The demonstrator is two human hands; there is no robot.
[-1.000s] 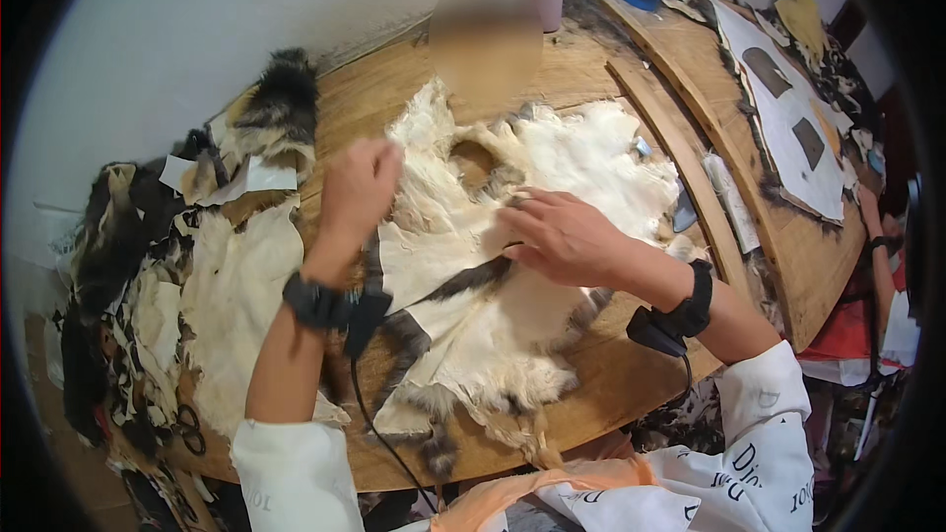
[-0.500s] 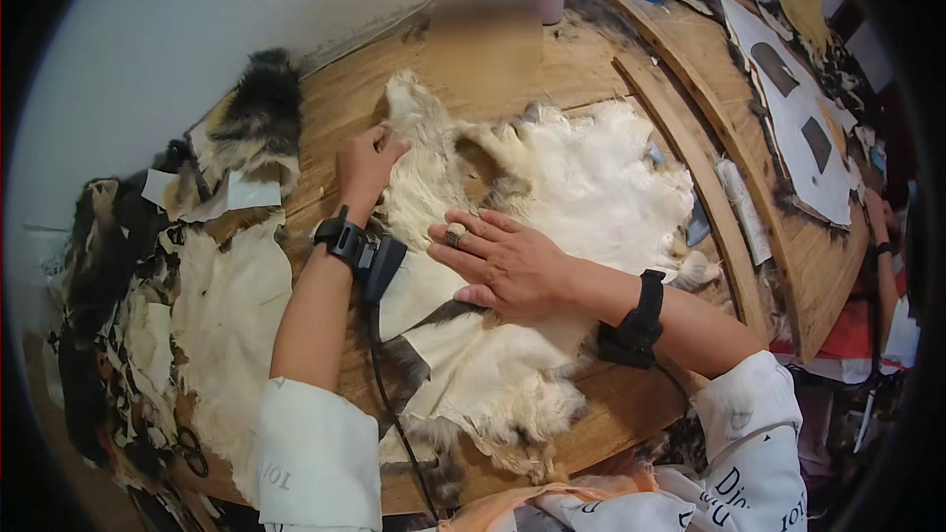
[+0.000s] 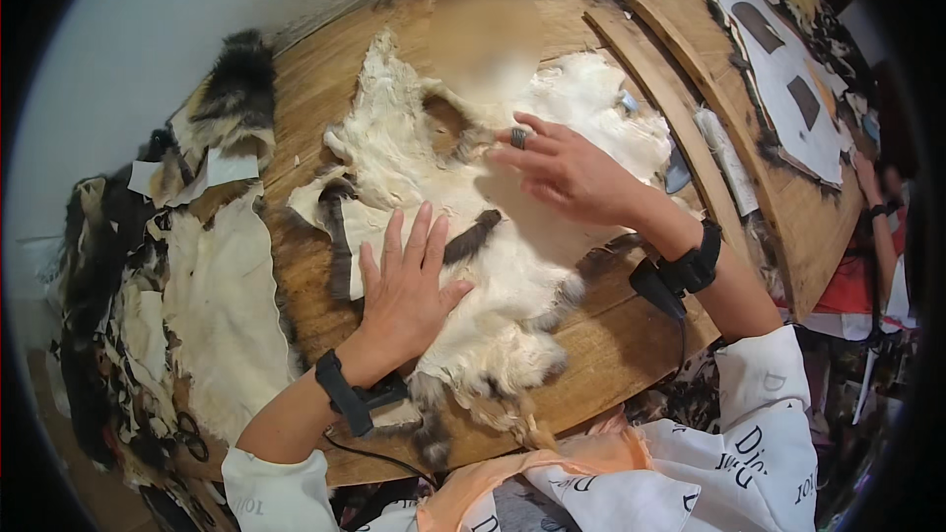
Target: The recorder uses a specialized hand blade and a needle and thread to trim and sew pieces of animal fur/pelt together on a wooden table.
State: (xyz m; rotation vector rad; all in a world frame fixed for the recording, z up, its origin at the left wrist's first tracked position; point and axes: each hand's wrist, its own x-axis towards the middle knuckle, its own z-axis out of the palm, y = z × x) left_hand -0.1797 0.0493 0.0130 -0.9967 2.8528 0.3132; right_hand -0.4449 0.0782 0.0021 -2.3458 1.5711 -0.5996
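Note:
A cream-coloured fur pelt point(image 3: 537, 256) lies skin side up before me, with a hole towards its far part and ragged, furry edges. My left hand point(image 3: 404, 286) rests flat on its near left part, fingers spread, beside a dark strip of fur point(image 3: 473, 236). Another dark fur edge point(image 3: 338, 236) shows at the pelt's left side. Over the middle right of the pelt is my right hand point(image 3: 567, 167), a ring on one finger. Its fingers are apart and slightly bent, holding nothing; whether they touch the skin I cannot tell.
Pale hides and dark fur scraps point(image 3: 222, 305) are heaped at the left, scissors point(image 3: 191, 436) among them. Wooden strips point(image 3: 680, 118) run along the right, with a white roll point(image 3: 727, 163) between. Beyond them lies a white panel point(image 3: 778, 69); another person's hand point(image 3: 867, 180) is near it.
My left hand has come down from the pelt's far left edge and now lies flat nearer me. My right hand has moved away and right. The pelt's left part is spread wider.

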